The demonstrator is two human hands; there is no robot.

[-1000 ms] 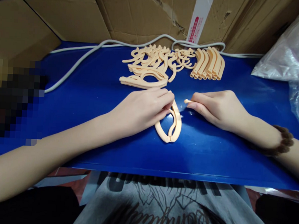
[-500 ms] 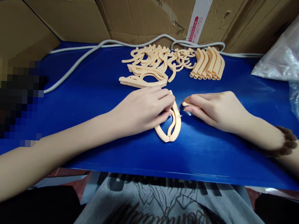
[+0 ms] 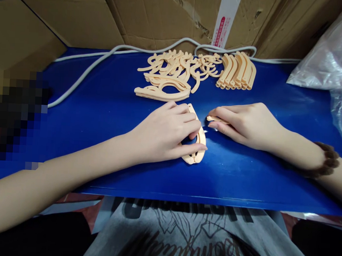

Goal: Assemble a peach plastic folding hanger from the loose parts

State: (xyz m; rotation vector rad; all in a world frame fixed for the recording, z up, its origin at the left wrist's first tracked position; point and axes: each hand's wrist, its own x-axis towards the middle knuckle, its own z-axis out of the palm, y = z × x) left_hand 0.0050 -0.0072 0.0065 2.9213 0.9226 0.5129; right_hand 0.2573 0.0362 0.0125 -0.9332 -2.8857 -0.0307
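On the blue table in front of me lies a beige plastic folding hanger (image 3: 201, 139), folded into a narrow loop. My left hand (image 3: 171, 130) is closed over its left side, the thumb laid across its lower part and the other fingers curled over the top, hiding much of it. To the right, my right hand (image 3: 240, 122) pinches a slim beige plastic piece (image 3: 214, 119) between thumb and fingers; most of that piece is hidden. A small gap separates it from the hanger. Just behind my left hand lie folded hangers (image 3: 161, 92), stacked together.
Farther back are a heap of curved beige hooks (image 3: 174, 63) and a row of beige hanger arms (image 3: 237, 72). A white cable (image 3: 89, 72) runs behind them along cardboard boxes (image 3: 165, 20). A clear plastic bag (image 3: 320, 63) sits at the right.
My left thumb has moved from the inside of the loop to across its lower part, toward the right. The right hand keeps its pinch on the slim piece, nearly still.
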